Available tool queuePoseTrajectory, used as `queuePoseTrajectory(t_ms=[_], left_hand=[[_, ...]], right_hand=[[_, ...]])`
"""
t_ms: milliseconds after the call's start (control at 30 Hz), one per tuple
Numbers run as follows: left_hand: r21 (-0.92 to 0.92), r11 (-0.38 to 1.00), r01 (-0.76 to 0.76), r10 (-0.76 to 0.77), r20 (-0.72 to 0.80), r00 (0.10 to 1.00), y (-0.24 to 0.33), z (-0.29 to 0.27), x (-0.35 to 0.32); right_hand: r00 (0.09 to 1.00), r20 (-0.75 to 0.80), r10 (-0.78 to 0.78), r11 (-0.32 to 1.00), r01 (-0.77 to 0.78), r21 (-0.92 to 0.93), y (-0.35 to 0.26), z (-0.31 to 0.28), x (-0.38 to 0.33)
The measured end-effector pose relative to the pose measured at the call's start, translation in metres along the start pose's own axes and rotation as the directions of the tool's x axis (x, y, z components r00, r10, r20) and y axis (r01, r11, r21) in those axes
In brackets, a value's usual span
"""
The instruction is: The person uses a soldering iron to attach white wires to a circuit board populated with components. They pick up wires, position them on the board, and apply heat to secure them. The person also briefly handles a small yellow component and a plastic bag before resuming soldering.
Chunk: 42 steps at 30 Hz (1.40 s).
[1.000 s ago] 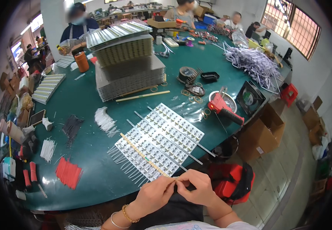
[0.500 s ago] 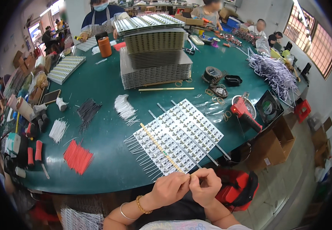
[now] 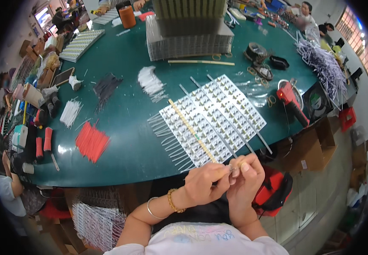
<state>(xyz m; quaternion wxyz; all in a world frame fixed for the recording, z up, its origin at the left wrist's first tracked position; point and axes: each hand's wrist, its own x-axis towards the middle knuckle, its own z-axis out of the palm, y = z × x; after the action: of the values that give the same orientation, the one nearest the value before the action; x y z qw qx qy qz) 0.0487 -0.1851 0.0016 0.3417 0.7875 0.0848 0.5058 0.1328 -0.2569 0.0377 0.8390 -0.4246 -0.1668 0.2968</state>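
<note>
My left hand (image 3: 206, 182) and my right hand (image 3: 246, 182) meet at the near edge of a white circuit board panel (image 3: 226, 106). The fingertips of both are pinched together around something small that I cannot make out. Beneath and beyond them, the panel lies flat on the green table, dotted with rows of small parts. A yellowish strip (image 3: 191, 130) crosses its left part, and grey metal strips (image 3: 240, 114) run parallel across the rest. Thin pale wires (image 3: 171, 144) stick out in a row from the panel's left edge.
Loose red wires (image 3: 92, 142), black wires (image 3: 106, 88) and white wires (image 3: 150, 81) lie to the left. A tall stack of boards (image 3: 188, 44) stands at the back. At right are a red gun-shaped tool (image 3: 292, 104) and a cardboard box (image 3: 313, 148) below the table edge.
The view has tilted downward, so the table appears higher in the picture. My hands stay close together at the panel's near edge, the fingers still pinched but in a slightly different position.
</note>
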Motion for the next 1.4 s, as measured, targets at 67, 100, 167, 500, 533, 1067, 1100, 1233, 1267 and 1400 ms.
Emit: queuePoseTrajectory(t_ms=[67, 100, 167, 500, 533, 1067, 1100, 1233, 1267, 1400], left_hand=[[-0.01, 1.0, -0.004, 0.004, 0.059, 0.998, -0.002, -0.003, -0.003], [-0.063, 0.998, 0.02, -0.02, 0.012, 1.0, -0.001, -0.001, -0.004], [-0.167, 0.984, 0.063, -0.077, -0.079, 0.994, 0.001, 0.005, -0.009], [-0.108, 0.986, 0.131, -0.121, 0.095, 0.988, 0.011, -0.022, 0.023], [-0.071, 0.991, 0.117, -0.108, 0.117, 0.987, 0.011, -0.023, 0.025], [0.042, 0.997, 0.066, -0.067, 0.033, 0.997, 0.006, -0.018, 0.013], [0.046, 0.997, 0.06, -0.061, 0.029, 0.998, 0.006, -0.017, 0.012], [0.085, 0.996, -0.001, -0.003, 0.039, 0.999, 0.0, -0.016, 0.008], [0.1, 0.995, -0.026, 0.021, 0.049, 0.999, -0.002, -0.017, 0.007], [0.024, 0.999, 0.034, -0.033, -0.034, 0.999, -0.002, -0.016, 0.008]], right_hand=[[0.996, 0.026, 0.089, 0.989, -0.092, 0.118, -0.002, 0.001, 0.0], [0.99, 0.053, 0.127, 0.97, -0.135, 0.201, -0.003, 0.002, 0.0], [0.98, 0.107, 0.167, 0.934, -0.192, 0.301, -0.004, 0.0, -0.001], [0.952, 0.292, -0.094, 0.938, 0.183, -0.293, -0.013, -0.013, 0.006], [0.94, 0.322, -0.114, 0.925, 0.218, -0.31, -0.012, -0.014, 0.006], [0.898, 0.34, -0.279, 0.808, 0.41, -0.423, 0.003, -0.015, 0.005], [0.905, 0.33, -0.268, 0.829, 0.391, -0.4, 0.003, -0.016, 0.006], [0.96, 0.221, -0.169, 0.932, 0.229, -0.282, 0.005, -0.016, 0.009], [0.978, 0.149, -0.148, 0.985, 0.159, -0.069, 0.002, -0.018, 0.013], [0.976, 0.046, -0.211, 0.976, 0.213, -0.038, -0.008, -0.013, 0.018]])
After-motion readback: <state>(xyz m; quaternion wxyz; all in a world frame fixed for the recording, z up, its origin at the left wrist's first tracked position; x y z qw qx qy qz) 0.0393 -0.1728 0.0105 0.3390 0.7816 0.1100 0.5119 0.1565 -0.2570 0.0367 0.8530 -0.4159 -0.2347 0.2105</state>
